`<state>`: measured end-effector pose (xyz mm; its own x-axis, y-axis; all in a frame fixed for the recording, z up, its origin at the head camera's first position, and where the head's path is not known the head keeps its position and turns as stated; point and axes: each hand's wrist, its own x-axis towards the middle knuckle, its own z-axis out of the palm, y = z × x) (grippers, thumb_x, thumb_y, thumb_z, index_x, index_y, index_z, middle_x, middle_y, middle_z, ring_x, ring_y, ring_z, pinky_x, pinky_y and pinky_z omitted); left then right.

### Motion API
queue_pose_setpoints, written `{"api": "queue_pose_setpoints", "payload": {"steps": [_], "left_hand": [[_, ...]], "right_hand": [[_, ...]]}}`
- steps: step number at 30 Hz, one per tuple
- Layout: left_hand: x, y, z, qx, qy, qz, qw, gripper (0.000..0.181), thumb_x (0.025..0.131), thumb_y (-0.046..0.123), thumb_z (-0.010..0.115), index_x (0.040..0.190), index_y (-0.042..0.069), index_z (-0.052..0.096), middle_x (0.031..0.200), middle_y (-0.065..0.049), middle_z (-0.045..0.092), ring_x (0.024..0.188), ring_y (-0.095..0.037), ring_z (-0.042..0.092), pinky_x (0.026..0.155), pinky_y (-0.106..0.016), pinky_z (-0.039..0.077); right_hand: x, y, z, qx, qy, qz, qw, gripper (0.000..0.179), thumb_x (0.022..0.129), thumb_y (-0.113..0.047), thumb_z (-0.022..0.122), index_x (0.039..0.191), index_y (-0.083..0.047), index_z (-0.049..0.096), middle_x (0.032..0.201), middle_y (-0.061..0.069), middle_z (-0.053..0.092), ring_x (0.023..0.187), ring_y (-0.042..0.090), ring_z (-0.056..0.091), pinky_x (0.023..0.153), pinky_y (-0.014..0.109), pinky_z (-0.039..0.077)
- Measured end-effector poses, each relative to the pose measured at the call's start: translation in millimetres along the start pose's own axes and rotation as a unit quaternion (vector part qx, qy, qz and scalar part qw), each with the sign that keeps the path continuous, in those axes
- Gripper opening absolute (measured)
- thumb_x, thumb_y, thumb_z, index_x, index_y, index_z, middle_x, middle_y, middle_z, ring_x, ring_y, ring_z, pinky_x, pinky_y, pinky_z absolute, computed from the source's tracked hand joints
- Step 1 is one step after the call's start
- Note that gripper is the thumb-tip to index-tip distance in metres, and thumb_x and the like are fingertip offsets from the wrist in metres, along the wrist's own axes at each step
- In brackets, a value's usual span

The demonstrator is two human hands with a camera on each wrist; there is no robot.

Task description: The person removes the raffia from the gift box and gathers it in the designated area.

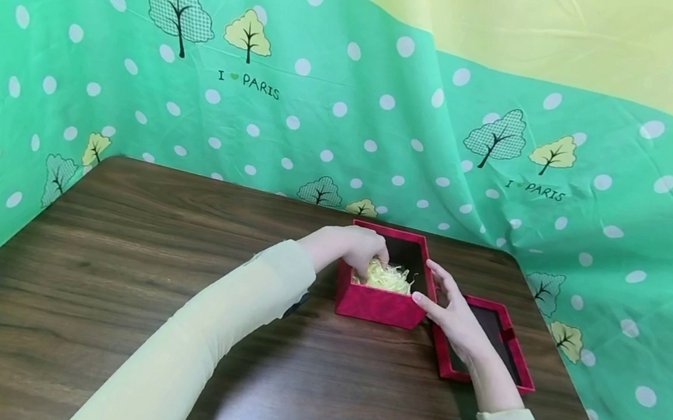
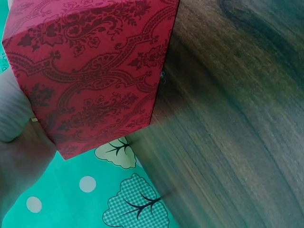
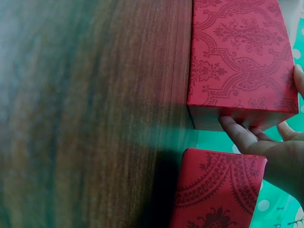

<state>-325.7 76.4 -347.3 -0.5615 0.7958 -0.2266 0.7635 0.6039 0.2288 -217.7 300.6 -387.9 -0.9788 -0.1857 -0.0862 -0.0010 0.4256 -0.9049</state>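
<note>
A red patterned box (image 1: 383, 308) with a dark inside stands open at the far side of the table, holding pale yellow shredded paper (image 1: 390, 278). My left hand (image 1: 363, 249) reaches in over the box's left wall, fingers bent down into the shreds with some between thumb and fingers; its fingertips are partly hidden. At the right wall, my right hand (image 1: 454, 322) holds the box, thumb at the front right corner of the rim and fingers along the side. In the right wrist view, fingers (image 3: 237, 134) press against the box's side wall.
The red lid (image 1: 521, 357), dark inside and turned upward, lies right of the box, partly beneath my right forearm. The brown wooden table (image 1: 121, 279) extends to the left and front. A green dotted cloth (image 1: 336, 129) hangs behind the table and along its sides.
</note>
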Motion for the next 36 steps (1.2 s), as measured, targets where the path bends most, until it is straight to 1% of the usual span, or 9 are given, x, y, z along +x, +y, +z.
{"api": "queue_pose_setpoints", "payload": {"steps": [3, 6, 14, 21, 24, 26, 30, 33, 36], "left_hand": [[0.1, -1.2, 1.0, -0.012, 0.007, 0.013, 0.9998, 0.019, 0.077, 0.018, 0.076, 0.09, 0.019, 0.063, 0.086, 0.008, 0.057, 0.077, -0.008, 0.046, 0.067, -0.022, 0.041], [-0.4, -2.1, 1.6, -0.021, 0.017, 0.024, 0.9993, 0.017, 0.078, 0.015, 0.074, 0.083, 0.017, 0.058, 0.08, 0.007, 0.052, 0.073, -0.009, 0.043, 0.065, -0.021, 0.039], [-4.0, -3.2, 2.4, -0.029, 0.057, 0.038, 0.9972, 0.02, 0.078, 0.013, 0.07, 0.098, 0.014, 0.065, 0.088, 0.005, 0.059, 0.069, -0.01, 0.043, 0.062, -0.022, 0.04], [-7.3, -3.5, 2.1, -0.002, 0.096, 0.054, 0.9939, 0.016, 0.077, 0.017, 0.071, 0.092, 0.016, 0.064, 0.082, 0.006, 0.058, 0.072, -0.01, 0.042, 0.062, -0.023, 0.035], [-9.2, -4.1, 0.1, -0.012, 0.112, 0.061, 0.9918, 0.013, 0.077, 0.015, 0.069, 0.088, 0.017, 0.063, 0.075, 0.005, 0.054, 0.068, -0.01, 0.04, 0.059, -0.023, 0.034], [-11.7, -3.5, -2.3, -0.016, 0.119, 0.061, 0.991, 0.013, 0.076, 0.014, 0.069, 0.088, 0.017, 0.063, 0.071, 0.006, 0.049, 0.064, -0.01, 0.038, 0.057, -0.022, 0.034], [-16.0, -3.5, -7.3, -0.033, 0.125, 0.056, 0.9901, 0.022, 0.077, 0.011, 0.066, 0.098, 0.016, 0.067, 0.071, 0.005, 0.047, 0.057, -0.01, 0.032, 0.056, -0.022, 0.033], [-18.9, -3.8, -11.6, -0.045, 0.13, 0.052, 0.9891, 0.029, 0.077, 0.01, 0.065, 0.105, 0.015, 0.068, 0.073, 0.004, 0.05, 0.056, -0.01, 0.031, 0.056, -0.022, 0.033], [-23.0, -2.7, -17.2, -0.048, 0.136, 0.049, 0.9883, 0.03, 0.075, 0.01, 0.066, 0.105, 0.015, 0.068, 0.075, 0.005, 0.052, 0.059, -0.011, 0.035, 0.056, -0.022, 0.033]], "right_hand": [[0.3, 0, 0, 0.003, 0.001, 0.006, 1.0, 0.077, 0.091, -0.029, 0.062, 0.151, -0.025, 0.013, 0.155, 0.013, 0.011, 0.14, 0.036, 0.012, 0.104, 0.061, 0.031], [0.3, 0, 0, 0.003, 0.0, 0.011, 0.9999, 0.078, 0.091, -0.031, 0.062, 0.151, -0.027, 0.013, 0.155, 0.013, 0.011, 0.139, 0.036, 0.013, 0.104, 0.06, 0.031], [1.1, -2, -1, 0.0, 0.0, 0.019, 0.9998, 0.083, 0.088, -0.036, 0.064, 0.152, -0.029, 0.011, 0.156, 0.012, 0.011, 0.14, 0.037, 0.012, 0.105, 0.059, 0.03], [2.4, 0, 0, -0.004, -0.001, 0.018, 0.9998, 0.082, 0.089, -0.036, 0.064, 0.152, -0.026, 0.011, 0.156, 0.013, 0.011, 0.14, 0.037, 0.013, 0.106, 0.059, 0.029], [2.9, 0, 0, -0.006, 0.001, 0.018, 0.9998, 0.084, 0.088, -0.037, 0.064, 0.152, -0.025, 0.012, 0.156, 0.012, 0.011, 0.141, 0.037, 0.012, 0.106, 0.059, 0.027], [2.8, -1, 0, -0.009, 0.0, 0.019, 0.9998, 0.085, 0.087, -0.037, 0.065, 0.152, -0.025, 0.011, 0.156, 0.012, 0.01, 0.141, 0.037, 0.011, 0.107, 0.06, 0.027], [2.2, -2, -1, -0.008, -0.004, 0.018, 0.9998, 0.085, 0.087, -0.037, 0.065, 0.152, -0.026, 0.011, 0.156, 0.011, 0.01, 0.141, 0.037, 0.011, 0.107, 0.059, 0.026], [2.2, -1, -1, -0.007, -0.004, 0.016, 0.9998, 0.085, 0.087, -0.037, 0.065, 0.152, -0.027, 0.011, 0.156, 0.011, 0.011, 0.141, 0.036, 0.012, 0.107, 0.059, 0.027], [2.2, 0, -1, -0.005, -0.004, 0.015, 0.9999, 0.085, 0.088, -0.037, 0.065, 0.152, -0.027, 0.01, 0.156, 0.011, 0.011, 0.14, 0.035, 0.013, 0.107, 0.059, 0.028]]}}
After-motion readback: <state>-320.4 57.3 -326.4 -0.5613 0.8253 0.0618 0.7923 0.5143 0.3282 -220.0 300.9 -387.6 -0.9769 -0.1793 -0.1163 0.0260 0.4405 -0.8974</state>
